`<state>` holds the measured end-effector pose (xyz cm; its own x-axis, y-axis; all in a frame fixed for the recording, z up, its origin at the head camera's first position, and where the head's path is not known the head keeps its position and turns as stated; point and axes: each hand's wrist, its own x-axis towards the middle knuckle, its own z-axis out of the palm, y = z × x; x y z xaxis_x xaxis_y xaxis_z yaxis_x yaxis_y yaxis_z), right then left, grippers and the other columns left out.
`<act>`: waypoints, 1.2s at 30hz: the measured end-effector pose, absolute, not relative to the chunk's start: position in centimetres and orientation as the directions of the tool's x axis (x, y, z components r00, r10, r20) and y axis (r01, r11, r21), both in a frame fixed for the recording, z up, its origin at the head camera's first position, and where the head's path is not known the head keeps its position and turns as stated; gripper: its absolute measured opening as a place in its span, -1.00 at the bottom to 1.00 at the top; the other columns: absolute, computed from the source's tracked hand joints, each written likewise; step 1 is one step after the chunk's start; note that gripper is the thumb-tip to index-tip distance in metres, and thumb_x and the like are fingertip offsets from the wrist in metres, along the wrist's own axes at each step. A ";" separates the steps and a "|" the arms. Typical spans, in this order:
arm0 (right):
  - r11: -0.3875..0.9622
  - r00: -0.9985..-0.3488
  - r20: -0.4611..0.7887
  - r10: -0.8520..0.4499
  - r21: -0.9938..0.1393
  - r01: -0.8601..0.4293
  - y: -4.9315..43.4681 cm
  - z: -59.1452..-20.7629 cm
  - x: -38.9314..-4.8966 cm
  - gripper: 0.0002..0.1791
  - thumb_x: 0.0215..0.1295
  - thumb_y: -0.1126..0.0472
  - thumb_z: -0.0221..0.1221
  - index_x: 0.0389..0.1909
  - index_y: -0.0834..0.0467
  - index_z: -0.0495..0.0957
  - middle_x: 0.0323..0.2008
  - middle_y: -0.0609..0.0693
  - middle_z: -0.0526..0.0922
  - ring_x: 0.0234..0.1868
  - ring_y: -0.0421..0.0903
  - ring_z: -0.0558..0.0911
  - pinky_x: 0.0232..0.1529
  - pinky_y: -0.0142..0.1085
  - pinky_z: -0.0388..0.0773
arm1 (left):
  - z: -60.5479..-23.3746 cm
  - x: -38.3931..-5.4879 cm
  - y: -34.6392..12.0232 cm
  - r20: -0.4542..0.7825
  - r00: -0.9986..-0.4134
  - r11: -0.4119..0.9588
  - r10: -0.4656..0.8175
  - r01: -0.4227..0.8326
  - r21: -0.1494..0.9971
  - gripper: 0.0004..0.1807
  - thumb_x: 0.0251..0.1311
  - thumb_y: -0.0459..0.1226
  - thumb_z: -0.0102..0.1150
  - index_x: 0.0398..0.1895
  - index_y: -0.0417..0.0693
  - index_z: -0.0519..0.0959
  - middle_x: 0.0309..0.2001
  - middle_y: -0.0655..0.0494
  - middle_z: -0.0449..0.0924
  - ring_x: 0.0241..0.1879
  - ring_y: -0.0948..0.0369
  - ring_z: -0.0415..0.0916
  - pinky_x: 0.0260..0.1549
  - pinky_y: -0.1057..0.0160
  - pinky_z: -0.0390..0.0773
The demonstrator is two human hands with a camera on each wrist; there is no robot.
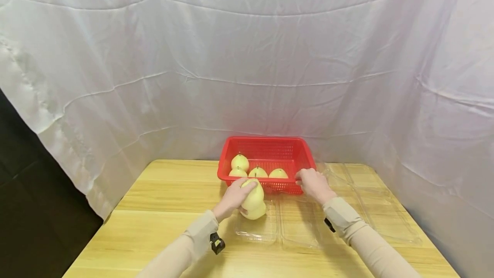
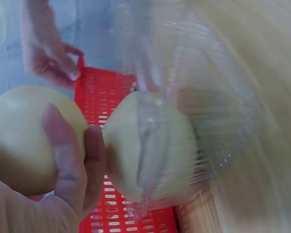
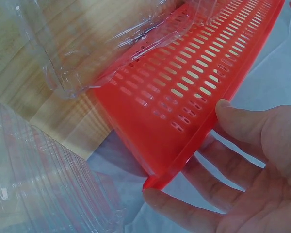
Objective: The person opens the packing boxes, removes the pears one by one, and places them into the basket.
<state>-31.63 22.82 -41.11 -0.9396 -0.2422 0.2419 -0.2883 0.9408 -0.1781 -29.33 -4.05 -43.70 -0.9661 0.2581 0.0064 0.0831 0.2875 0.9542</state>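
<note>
My left hand (image 1: 233, 197) grips a pale yellow pear (image 1: 253, 193), its thumb lying along the fruit's side in the left wrist view. Directly beneath, a second pear (image 2: 153, 145) sits in a clear plastic clamshell box (image 1: 256, 236). A red slotted basket (image 1: 270, 140) stands behind the box, with several pears (image 1: 240, 163) inside towards its left and front. My right hand (image 1: 314, 183) holds the basket's front right rim between thumb and fingers; in the right wrist view the fingers (image 3: 216, 179) reach around that edge.
The clamshell's other half (image 1: 299, 226) lies flat on the wooden table (image 1: 162, 209), right of the pear. More clear plastic boxes (image 1: 380, 209), seen stacked in the right wrist view, take up the table's right side. A pale cloth curtain (image 1: 247, 55) hangs behind.
</note>
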 end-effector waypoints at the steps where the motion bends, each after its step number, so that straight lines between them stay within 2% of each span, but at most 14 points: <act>1: 0.940 -0.939 0.243 -0.243 -0.179 -0.290 22.8 -41.1 -31.6 -0.95 0.20 0.28 0.30 -0.35 0.15 0.72 -0.36 0.01 0.75 -0.31 0.07 0.71 -0.32 0.04 0.61 | -43.7 -29.6 -4.1 -0.014 -0.965 0.245 0.260 0.052 0.968 -0.51 0.28 0.11 0.05 0.05 -0.04 0.52 -0.26 -0.07 0.57 -0.43 0.13 0.61 -0.65 0.07 0.64; 5: 0.939 -0.936 0.252 -0.246 -0.178 -0.295 22.8 -41.2 -31.6 -0.96 0.19 0.29 0.30 -0.42 0.12 0.70 -0.41 -0.02 0.73 -0.35 0.05 0.71 -0.36 0.02 0.60 | -43.2 -30.4 -4.5 -0.091 -0.958 0.072 0.272 -0.074 0.995 -0.42 0.30 0.12 -0.03 0.14 -0.13 0.46 -0.22 -0.09 0.57 -0.36 0.13 0.62 -0.65 0.23 0.62; 9: 0.937 -0.934 0.256 -0.250 -0.181 -0.300 22.9 -41.2 -31.7 -0.94 0.18 0.29 0.30 -0.45 0.10 0.68 -0.46 -0.05 0.71 -0.37 0.03 0.69 -0.38 0.00 0.58 | -42.6 -30.9 -4.5 -0.122 -0.939 -0.082 0.321 -0.155 0.984 -0.42 0.26 0.11 0.02 0.19 -0.07 0.40 -0.10 -0.07 0.53 -0.24 0.11 0.60 -0.51 0.23 0.64; 13: 0.936 -0.934 0.256 -0.250 -0.183 -0.300 23.0 -41.3 -31.7 -0.97 0.19 0.30 0.29 -0.39 0.12 0.70 -0.41 -0.03 0.73 -0.34 0.05 0.70 -0.34 0.02 0.59 | -42.1 -31.5 -4.4 -0.076 -0.920 -0.181 0.384 -0.156 0.971 -0.43 0.26 -0.03 0.13 0.26 -0.08 0.31 0.02 -0.07 0.47 -0.14 0.11 0.58 -0.31 0.13 0.68; 17: 0.935 -0.933 0.257 -0.254 -0.182 -0.305 22.9 -41.4 -31.7 -0.96 0.19 0.30 0.29 -0.42 0.12 0.69 -0.46 -0.05 0.70 -0.40 -0.01 0.67 -0.38 0.00 0.58 | -41.8 -32.1 -4.2 -0.054 -0.926 -0.217 0.374 -0.143 0.966 -0.37 0.25 -0.19 0.19 0.32 -0.14 0.19 0.11 -0.17 0.42 -0.11 0.09 0.60 -0.20 0.08 0.69; 19: 0.934 -0.932 0.258 -0.257 -0.182 -0.308 22.8 -41.4 -31.6 -0.94 0.18 0.30 0.29 -0.45 0.11 0.68 -0.49 -0.07 0.67 -0.43 -0.05 0.64 -0.42 -0.02 0.55 | -41.8 -32.4 -4.2 -0.050 -0.938 -0.195 0.342 -0.123 0.973 -0.32 0.22 -0.22 0.23 0.34 -0.17 0.17 0.14 -0.20 0.39 -0.11 0.07 0.60 -0.17 0.07 0.69; 22: 0.932 -0.929 0.265 -0.259 -0.183 -0.312 22.8 -41.3 -31.6 -0.93 0.17 0.31 0.29 -0.46 0.11 0.67 -0.51 -0.08 0.65 -0.45 -0.05 0.62 -0.44 -0.03 0.54 | -41.8 -32.8 -4.1 -0.033 -0.967 -0.072 0.253 -0.053 0.996 -0.30 0.15 -0.15 0.30 0.30 -0.15 0.23 0.14 -0.16 0.41 -0.11 0.12 0.57 -0.17 0.15 0.67; 26: 0.932 -0.926 0.271 -0.262 -0.179 -0.316 22.8 -41.2 -31.6 -0.93 0.17 0.31 0.29 -0.47 0.11 0.67 -0.51 -0.08 0.66 -0.44 -0.04 0.64 -0.44 -0.03 0.55 | -41.4 -33.2 -3.9 0.053 -0.991 0.138 0.123 0.070 0.988 -0.31 0.06 -0.03 0.36 0.22 -0.08 0.35 0.08 -0.08 0.49 -0.10 0.14 0.52 -0.20 0.26 0.55; 29: 0.932 -0.926 0.269 -0.263 -0.177 -0.316 22.7 -41.2 -31.6 -0.93 0.17 0.31 0.29 -0.46 0.11 0.67 -0.50 -0.08 0.67 -0.43 -0.02 0.66 -0.43 -0.03 0.56 | -41.1 -33.5 -3.8 0.150 -0.985 0.236 0.084 0.166 0.958 -0.30 0.07 -0.01 0.36 0.25 -0.01 0.33 0.11 -0.05 0.50 -0.07 0.11 0.52 -0.16 0.24 0.52; 32: 0.934 -0.928 0.266 -0.260 -0.176 -0.311 22.7 -41.3 -31.6 -0.94 0.17 0.32 0.29 -0.45 0.11 0.68 -0.49 -0.07 0.68 -0.42 -0.02 0.66 -0.42 -0.02 0.55 | -40.9 -33.9 -3.8 0.235 -0.968 0.305 0.090 0.251 0.919 -0.23 0.11 -0.03 0.33 0.38 0.19 0.22 0.29 0.01 0.41 -0.02 0.10 0.53 -0.14 0.18 0.56; 35: 0.936 -0.930 0.264 -0.255 -0.175 -0.306 22.7 -41.2 -31.6 -0.93 0.17 0.32 0.28 -0.46 0.11 0.67 -0.49 -0.07 0.68 -0.44 -0.02 0.65 -0.44 -0.03 0.54 | -40.9 -34.3 -3.8 0.303 -0.947 0.355 0.108 0.321 0.878 -0.07 0.15 -0.04 0.30 0.50 0.49 -0.02 0.43 0.05 0.27 -0.08 0.06 0.58 -0.17 0.12 0.60; 36: 0.935 -0.931 0.262 -0.255 -0.176 -0.306 22.6 -41.2 -31.6 -0.92 0.17 0.32 0.28 -0.47 0.11 0.67 -0.50 -0.07 0.67 -0.45 -0.03 0.64 -0.45 -0.03 0.53 | -40.9 -34.6 -3.8 0.322 -0.940 0.373 0.115 0.341 0.863 -0.05 0.16 -0.04 0.29 0.51 0.57 -0.08 0.46 0.07 0.23 -0.04 0.07 0.57 -0.14 0.11 0.59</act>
<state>-31.59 22.64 -41.23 -0.9306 -0.2551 0.2624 -0.3061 0.9355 -0.1764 -34.56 -3.77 -40.92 -0.9399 0.1148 0.3216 0.3408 0.3731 0.8629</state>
